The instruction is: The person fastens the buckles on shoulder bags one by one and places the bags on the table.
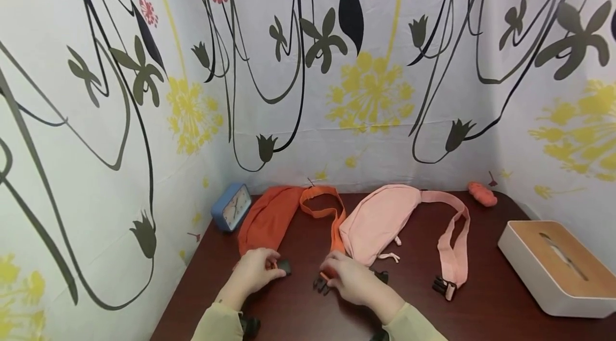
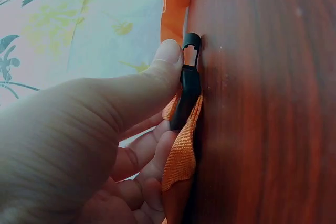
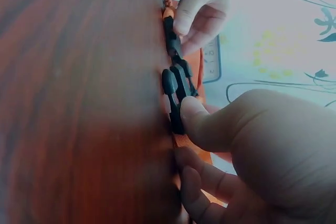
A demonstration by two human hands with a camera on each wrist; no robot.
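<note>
An orange waist bag [image 1: 271, 218] lies on the dark wooden table [image 1: 293, 314], its orange strap [image 1: 321, 194] looping off to the right. My left hand [image 1: 252, 274] pinches the bag's black socket buckle half [image 2: 191, 80] between thumb and fingers, close over the tabletop. With thumb and fingers, my right hand [image 1: 353, 279] grips the pronged buckle half [image 3: 176, 90] at the strap's end, prongs facing the left hand. In the head view a gap separates the two halves. Part of the strap is hidden behind the right hand.
Beyond my right hand lies a pink waist bag [image 1: 380, 221], with a strap ending in a black buckle [image 1: 445, 287]. A blue clock [image 1: 232, 207] stands at the back left. At right are a tissue box [image 1: 560, 266] and a small coral-coloured bundle [image 1: 482, 194]. Patterned cloth [image 1: 298, 116] hangs behind.
</note>
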